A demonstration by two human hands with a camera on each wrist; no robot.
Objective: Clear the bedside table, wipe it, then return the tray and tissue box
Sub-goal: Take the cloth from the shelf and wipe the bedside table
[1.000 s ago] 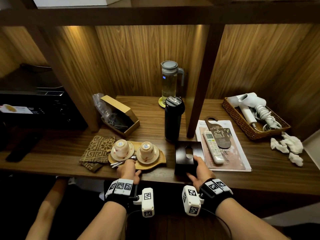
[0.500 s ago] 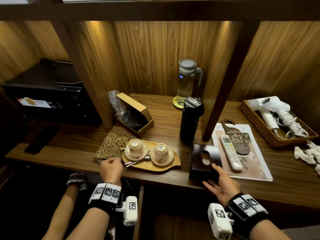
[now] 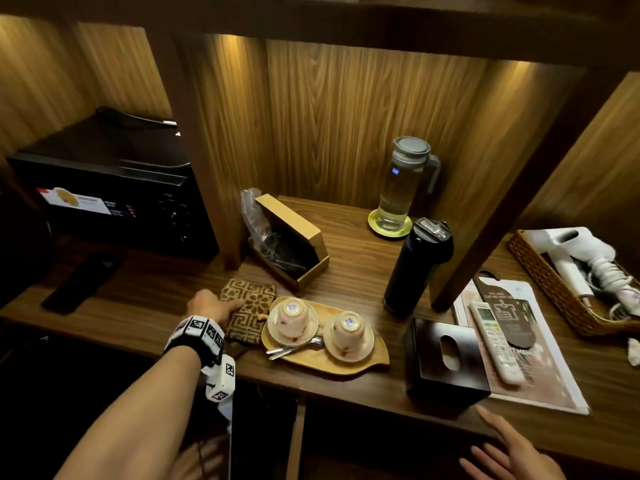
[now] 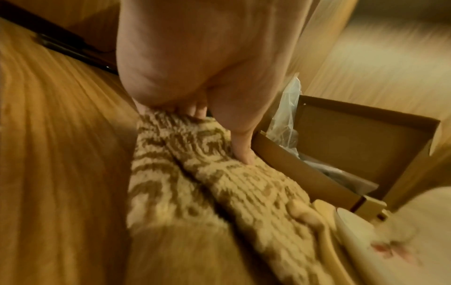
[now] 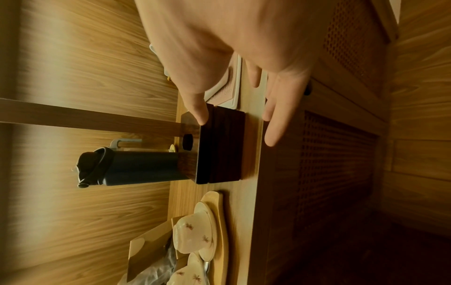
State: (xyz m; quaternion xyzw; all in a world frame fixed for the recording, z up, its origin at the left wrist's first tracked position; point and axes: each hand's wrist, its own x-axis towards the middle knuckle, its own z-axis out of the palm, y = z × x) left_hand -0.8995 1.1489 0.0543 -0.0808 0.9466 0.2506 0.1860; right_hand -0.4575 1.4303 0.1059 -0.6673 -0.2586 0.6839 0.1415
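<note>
A leaf-shaped wooden tray (image 3: 367, 362) lies near the table's front edge with two upturned cups on saucers and spoons. Left of it is a folded brown patterned cloth (image 3: 251, 311) (image 4: 195, 173). My left hand (image 3: 235, 304) (image 4: 219, 135) pinches the cloth's far end, thumb on top and fingers curled behind. The dark wooden tissue box (image 3: 446, 355) (image 5: 219, 146) stands right of the tray. My right hand (image 3: 502, 445) (image 5: 234, 131) hovers with straight, spread fingers below the table's edge, in front of the box and apart from it.
A black flask (image 3: 415, 268) and a glass pitcher (image 3: 401, 188) stand behind the tray. An open cardboard box (image 3: 294, 244) sits behind the cloth. At right are a remote (image 3: 495, 341) on a menu, a slanted wooden post (image 3: 512, 202) and a wicker basket (image 3: 554, 289). A black oven (image 3: 114, 192) is at left.
My left hand left the tray's front edge and moved left onto the cloth. My right hand let go of the tissue box and drew back below the table edge.
</note>
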